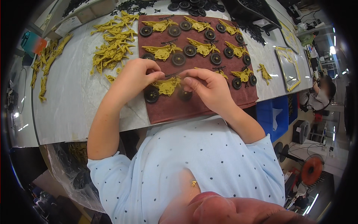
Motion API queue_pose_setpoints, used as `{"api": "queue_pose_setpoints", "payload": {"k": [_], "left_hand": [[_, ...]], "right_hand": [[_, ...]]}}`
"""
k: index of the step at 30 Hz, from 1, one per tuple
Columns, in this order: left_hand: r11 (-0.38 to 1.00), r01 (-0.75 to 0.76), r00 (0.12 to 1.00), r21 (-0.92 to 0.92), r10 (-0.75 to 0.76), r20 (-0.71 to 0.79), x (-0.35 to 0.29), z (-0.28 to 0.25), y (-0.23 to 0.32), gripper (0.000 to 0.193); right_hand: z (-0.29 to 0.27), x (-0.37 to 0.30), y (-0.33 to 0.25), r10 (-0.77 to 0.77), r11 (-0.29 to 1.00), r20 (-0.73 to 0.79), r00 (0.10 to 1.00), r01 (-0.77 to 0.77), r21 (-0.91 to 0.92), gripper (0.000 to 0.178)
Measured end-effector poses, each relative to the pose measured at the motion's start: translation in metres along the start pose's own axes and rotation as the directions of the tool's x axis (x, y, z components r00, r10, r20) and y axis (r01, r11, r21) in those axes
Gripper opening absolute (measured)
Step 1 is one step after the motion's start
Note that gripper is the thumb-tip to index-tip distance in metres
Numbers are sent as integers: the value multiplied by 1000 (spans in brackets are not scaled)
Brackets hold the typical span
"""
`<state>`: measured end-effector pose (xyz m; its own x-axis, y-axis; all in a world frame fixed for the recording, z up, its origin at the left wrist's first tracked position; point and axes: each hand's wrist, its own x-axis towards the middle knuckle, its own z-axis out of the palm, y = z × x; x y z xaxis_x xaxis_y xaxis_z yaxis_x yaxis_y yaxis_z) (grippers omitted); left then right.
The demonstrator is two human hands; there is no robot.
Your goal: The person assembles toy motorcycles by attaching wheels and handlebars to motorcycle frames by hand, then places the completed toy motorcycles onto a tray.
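A yellow toy motorcycle (166, 86) with black wheels lies on a dark red cloth (175, 108) in front of me. My left hand (136, 76) pinches its rear end above the black wheel (151, 95). My right hand (209, 86) grips its front end, partly hiding the other wheel (185, 95). A thin black handlebar piece (172, 75) sits between my fingertips on top of the toy.
Several finished yellow motorcycles (201, 47) stand in rows on the far part of the cloth. A heap of loose yellow frames (112, 48) lies to the left on the white table (74, 108). Black wheels (190, 5) are at the back. A seated person (320, 95) is at the right.
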<state>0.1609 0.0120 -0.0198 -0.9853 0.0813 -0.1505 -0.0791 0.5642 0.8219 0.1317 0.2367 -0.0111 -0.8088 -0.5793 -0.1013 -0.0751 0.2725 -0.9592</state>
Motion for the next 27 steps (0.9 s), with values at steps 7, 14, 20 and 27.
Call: {"api": "queue_pose_setpoints", "payload": {"k": [7,14,20,27], "left_hand": [[969,-129,991,210,130,7,-6,9,-5,21],[901,-153,983,405,181,-32,-8,17,-7,22],[848,-146,981,509,192,-38,-12,20,-7,20],[842,-134,983,522,182,-40,-8,22,-9,20]], "right_hand": [[5,-4,-3,-342,844,46,938,328,-425,21],[12,-9,-1,-266,882,34,963,257,-394,19],[19,-16,3,-269,854,114,956,292,-430,19],[32,-22,16,-388,687,52,920,327,-649,15]]}}
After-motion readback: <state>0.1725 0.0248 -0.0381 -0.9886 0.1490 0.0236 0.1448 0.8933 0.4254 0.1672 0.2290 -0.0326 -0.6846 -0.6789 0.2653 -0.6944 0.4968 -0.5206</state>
